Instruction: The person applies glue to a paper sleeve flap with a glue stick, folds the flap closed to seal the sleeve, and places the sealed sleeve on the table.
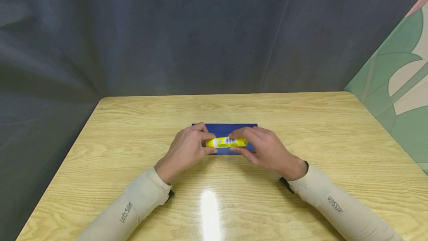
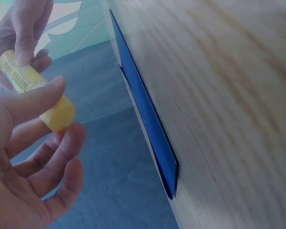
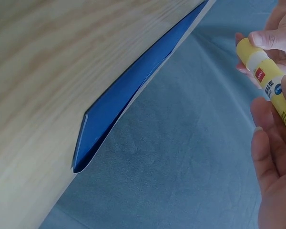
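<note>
A yellow glue stick (image 1: 230, 143) with a white band near one end is held level between both hands, above the table. My left hand (image 1: 188, 146) pinches its capped end between thumb and fingers, as the left wrist view also shows. Around the other end, my right hand (image 1: 264, 146) grips the yellow barrel with thumb and fingers. Beneath the hands lies a folded blue sheet (image 1: 224, 128), apart from the glue stick. In the right wrist view the folded sheet (image 3: 133, 90) has a slightly raised, open edge. Part of it is hidden behind the hands in the head view.
The light wood-grain table (image 1: 140, 122) stretches out around the hands. Dark grey cloth (image 1: 187, 36) hangs behind it and down the left side. At the right, a green and pink leaf-patterned surface (image 1: 398, 81) borders the table.
</note>
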A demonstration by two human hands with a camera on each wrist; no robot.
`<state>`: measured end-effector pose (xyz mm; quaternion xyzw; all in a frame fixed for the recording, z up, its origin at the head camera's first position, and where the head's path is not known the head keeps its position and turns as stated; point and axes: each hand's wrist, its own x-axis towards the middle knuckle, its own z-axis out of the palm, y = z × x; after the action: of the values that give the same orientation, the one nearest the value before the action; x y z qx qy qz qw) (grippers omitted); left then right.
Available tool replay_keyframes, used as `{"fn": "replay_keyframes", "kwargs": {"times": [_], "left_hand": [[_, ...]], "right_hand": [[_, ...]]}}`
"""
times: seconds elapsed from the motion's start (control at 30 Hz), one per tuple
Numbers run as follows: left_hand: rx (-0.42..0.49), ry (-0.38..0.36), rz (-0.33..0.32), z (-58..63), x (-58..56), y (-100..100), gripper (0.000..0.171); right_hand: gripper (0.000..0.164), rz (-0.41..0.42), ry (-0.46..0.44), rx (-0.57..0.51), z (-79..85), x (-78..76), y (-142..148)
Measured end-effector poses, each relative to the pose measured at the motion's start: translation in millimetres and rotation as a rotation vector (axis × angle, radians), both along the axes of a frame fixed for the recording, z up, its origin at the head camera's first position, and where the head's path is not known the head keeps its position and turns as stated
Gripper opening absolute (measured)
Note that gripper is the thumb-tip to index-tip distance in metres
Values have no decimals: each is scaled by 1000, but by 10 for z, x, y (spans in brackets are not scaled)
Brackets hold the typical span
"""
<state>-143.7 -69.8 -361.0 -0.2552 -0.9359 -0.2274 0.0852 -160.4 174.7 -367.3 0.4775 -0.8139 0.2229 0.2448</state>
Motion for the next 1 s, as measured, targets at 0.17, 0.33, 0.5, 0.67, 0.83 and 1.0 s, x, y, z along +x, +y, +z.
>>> {"fn": "replay_keyframes", "kwargs": {"times": [0.17,0.33,0.5,0.67,0.83,1.0], "left_hand": [[-4,2,-8,-3,6,-5,32],[-14,27,-15,14,8,-7,32],[6,34,-35,25,13,-7,32],[10,34,-38,23,13,-2,34],[16,42,-39,31,10,-1,32],[10,56,-37,30,17,3,31]], "right_hand": [[39,12,5,-13,-22,-6,-1],[32,15,-14,-2,-2,-1,4],[38,24,-28,0,-1,-2,13],[41,23,-42,3,-9,-3,28],[40,5,-68,11,11,4,28],[41,10,-76,7,20,10,27]]}}
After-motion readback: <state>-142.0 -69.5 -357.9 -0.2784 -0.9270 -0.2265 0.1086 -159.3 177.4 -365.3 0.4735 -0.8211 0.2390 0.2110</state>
